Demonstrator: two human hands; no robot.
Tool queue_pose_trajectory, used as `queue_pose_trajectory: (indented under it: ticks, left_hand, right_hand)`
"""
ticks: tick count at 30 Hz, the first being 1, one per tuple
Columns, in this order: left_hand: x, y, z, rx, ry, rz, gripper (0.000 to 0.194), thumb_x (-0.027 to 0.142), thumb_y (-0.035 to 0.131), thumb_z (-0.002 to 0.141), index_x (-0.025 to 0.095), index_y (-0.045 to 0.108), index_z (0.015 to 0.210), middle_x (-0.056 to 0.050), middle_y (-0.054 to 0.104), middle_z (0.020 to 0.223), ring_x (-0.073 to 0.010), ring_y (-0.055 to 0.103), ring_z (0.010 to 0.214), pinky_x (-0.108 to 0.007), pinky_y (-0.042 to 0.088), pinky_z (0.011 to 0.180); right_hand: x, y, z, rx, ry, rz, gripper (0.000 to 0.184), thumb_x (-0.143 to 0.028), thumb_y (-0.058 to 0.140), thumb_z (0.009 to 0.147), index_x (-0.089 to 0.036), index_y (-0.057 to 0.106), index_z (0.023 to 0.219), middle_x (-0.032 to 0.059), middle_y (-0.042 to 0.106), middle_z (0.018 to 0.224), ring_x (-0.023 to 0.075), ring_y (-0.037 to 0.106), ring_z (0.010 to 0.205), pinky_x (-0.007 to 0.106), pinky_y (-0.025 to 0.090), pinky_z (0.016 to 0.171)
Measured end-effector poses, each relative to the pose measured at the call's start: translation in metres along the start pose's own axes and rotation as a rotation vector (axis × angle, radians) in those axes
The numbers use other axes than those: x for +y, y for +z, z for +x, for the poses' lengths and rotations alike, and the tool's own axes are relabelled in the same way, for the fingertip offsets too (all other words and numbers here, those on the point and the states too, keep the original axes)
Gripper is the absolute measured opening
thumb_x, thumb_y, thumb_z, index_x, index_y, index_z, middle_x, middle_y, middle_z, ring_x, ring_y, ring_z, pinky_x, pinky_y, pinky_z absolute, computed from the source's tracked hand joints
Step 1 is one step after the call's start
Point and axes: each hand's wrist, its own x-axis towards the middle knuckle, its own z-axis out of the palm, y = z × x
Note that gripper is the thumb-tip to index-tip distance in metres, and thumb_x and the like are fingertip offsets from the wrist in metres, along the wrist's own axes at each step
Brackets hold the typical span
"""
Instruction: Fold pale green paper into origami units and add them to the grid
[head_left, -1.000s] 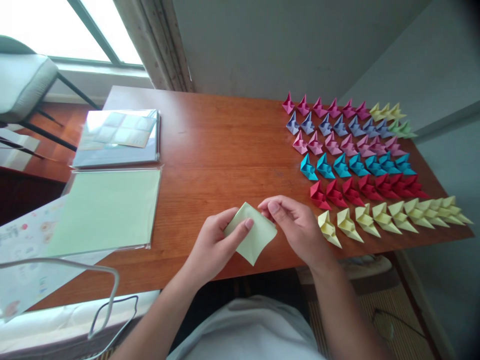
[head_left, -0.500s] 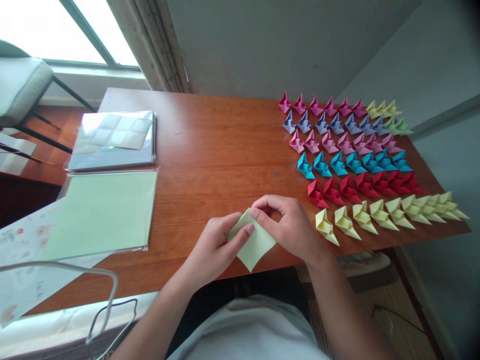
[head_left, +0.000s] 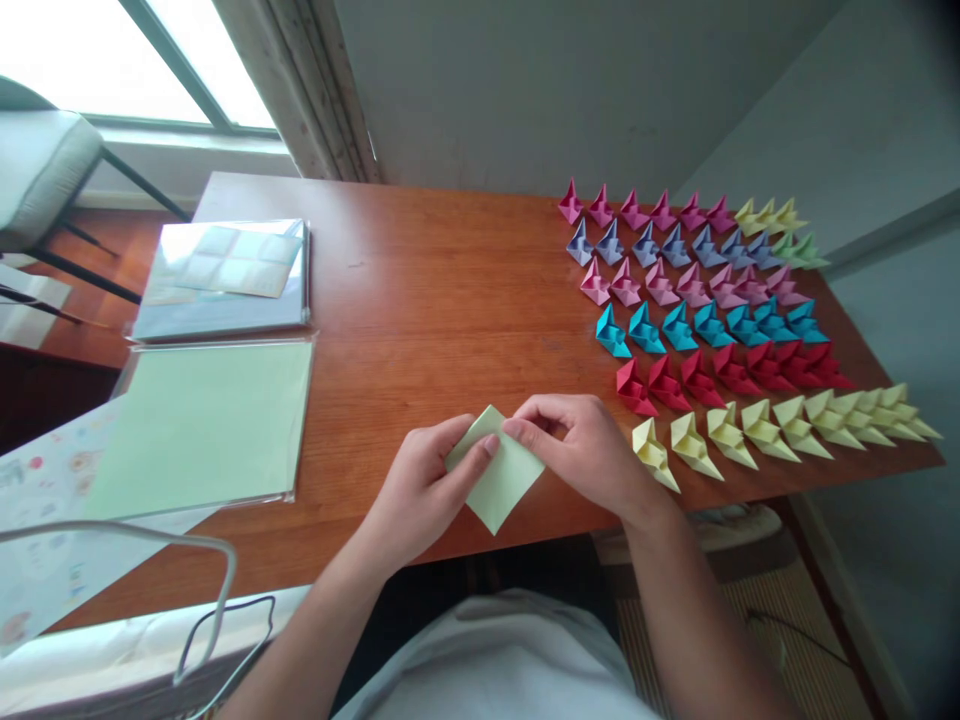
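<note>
A pale yellow square of folded paper (head_left: 497, 480) lies at the front edge of the brown wooden table (head_left: 435, 300), turned like a diamond. My left hand (head_left: 420, 490) pinches its left side, thumb on top. My right hand (head_left: 585, 450) grips its upper right corner with curled fingers. Both hands are closed on the paper. Just right of my right hand begins a row of folded pale yellow paper figures (head_left: 780, 425).
Rows of folded paper figures in red (head_left: 731, 372), blue (head_left: 709, 328), pink, purple and magenta fill the table's right side. A sleeve of light green sheets (head_left: 202, 420) and a glossy paper pack (head_left: 225, 280) lie at left. A chair (head_left: 45, 170) stands by the window.
My right fingers moved left onto the paper's upper corner and closed over it. The paper shifted slightly left; my left hand kept its hold.
</note>
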Motion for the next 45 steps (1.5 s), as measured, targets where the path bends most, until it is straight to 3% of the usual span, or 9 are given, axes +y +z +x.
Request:
queue_pose_trajectory:
  ticks: [5,21,27,35,39,43,45]
  left_hand:
    - [-0.001,-0.003,0.0,0.022,-0.01,0.005,0.033,0.044,0.06,0.093,0.016,0.063,0.077,0.003,0.051,0.064,-0.011,0.045,0.058,-0.023,0.033,0.053]
    - [-0.003,-0.006,0.002,0.122,-0.037,-0.123,0.036,0.047,0.057,0.095,0.016,0.06,0.078,0.003,0.051,0.065,-0.0091,0.045,0.056,-0.019,0.036,0.048]
    - [-0.008,-0.014,-0.001,0.17,0.022,-0.027,0.027,0.041,0.056,0.098,0.017,0.066,0.09,0.003,0.061,0.067,-0.0095,0.059,0.052,-0.018,0.048,0.049]
    - [-0.009,-0.014,-0.001,0.124,0.088,0.112,0.026,0.034,0.051,0.101,0.017,0.07,0.097,0.004,0.064,0.064,-0.008,0.062,0.049,-0.017,0.048,0.05]
    - [-0.01,-0.008,-0.001,0.103,0.188,0.288,0.024,0.027,0.048,0.102,0.017,0.069,0.098,0.004,0.066,0.063,-0.0088,0.062,0.05,-0.018,0.048,0.051]
    - [-0.014,-0.005,-0.003,0.385,0.404,0.752,0.018,0.02,0.056,0.098,0.016,0.067,0.111,-0.006,0.074,0.093,-0.0189,0.069,0.08,-0.029,0.054,0.071]
    - [-0.017,-0.005,-0.005,0.446,0.521,0.905,0.021,0.016,0.059,0.095,0.016,0.066,0.115,-0.009,0.072,0.105,-0.0231,0.066,0.091,-0.036,0.054,0.081]
  right_hand:
    - [0.001,-0.002,0.0,0.014,-0.026,-0.085,0.026,-0.032,0.064,0.095,-0.019,0.068,0.073,-0.0015,0.069,0.071,0.0131,0.059,0.066,0.026,0.04,0.059]
    - [0.006,0.002,-0.002,0.043,-0.006,-0.015,0.016,-0.026,0.062,0.095,-0.02,0.07,0.083,-0.0011,0.072,0.079,0.0144,0.063,0.073,0.026,0.044,0.065]
    - [0.012,-0.001,-0.002,0.077,0.009,-0.002,0.015,-0.026,0.063,0.095,-0.02,0.069,0.082,-0.0018,0.07,0.078,0.0132,0.062,0.071,0.025,0.045,0.065]
    - [0.01,0.004,0.001,0.113,0.026,0.077,0.014,-0.034,0.066,0.093,-0.021,0.071,0.092,0.0012,0.073,0.089,0.0157,0.067,0.08,0.026,0.051,0.069]
    - [0.009,0.012,0.011,0.104,0.007,0.126,0.016,-0.034,0.063,0.095,-0.021,0.069,0.089,-0.0003,0.072,0.082,0.014,0.065,0.074,0.024,0.049,0.064]
    - [0.012,0.019,0.02,0.143,-0.056,-0.011,0.013,-0.026,0.064,0.094,-0.02,0.069,0.083,-0.0022,0.07,0.076,0.0124,0.062,0.069,0.024,0.045,0.063]
    - [0.016,0.023,0.023,0.179,-0.114,-0.115,0.012,-0.023,0.066,0.093,-0.02,0.069,0.082,-0.0018,0.07,0.077,0.0128,0.063,0.071,0.025,0.045,0.066]
